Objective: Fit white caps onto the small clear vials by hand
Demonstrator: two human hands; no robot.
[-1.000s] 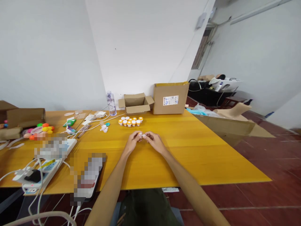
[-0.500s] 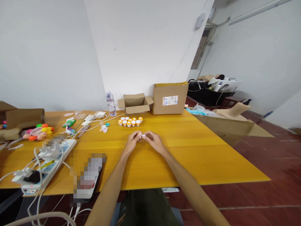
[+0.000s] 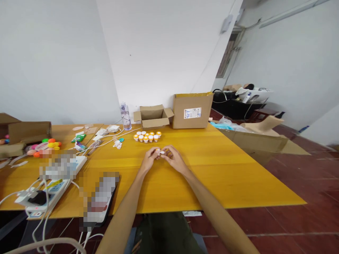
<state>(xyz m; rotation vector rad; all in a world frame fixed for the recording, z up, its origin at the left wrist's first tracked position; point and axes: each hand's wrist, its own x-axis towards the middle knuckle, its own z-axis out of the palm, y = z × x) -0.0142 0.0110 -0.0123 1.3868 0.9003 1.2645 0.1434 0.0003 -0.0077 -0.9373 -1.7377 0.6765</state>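
Both my hands meet over the middle of the yellow table (image 3: 212, 169). My left hand (image 3: 149, 158) and my right hand (image 3: 174, 159) pinch one small white and orange piece (image 3: 159, 151) between their fingertips, just above the tabletop. Beyond them, a cluster of several small white and orange caps or vials (image 3: 147, 136) stands in two short rows. Which part of the small piece each hand grips is too small to tell.
An open small carton (image 3: 153, 116) and a larger closed carton (image 3: 192, 110) stand at the back edge beside a clear bottle (image 3: 125, 115). Cables, a white power strip (image 3: 54, 192), a phone-like slab (image 3: 98, 199) and coloured bits (image 3: 46, 145) crowd the left. Cardboard sheets (image 3: 254, 139) lie right.
My right hand's fingers have shifted slightly around the small piece; both hands stay in the same spot. The view wobbles a little.
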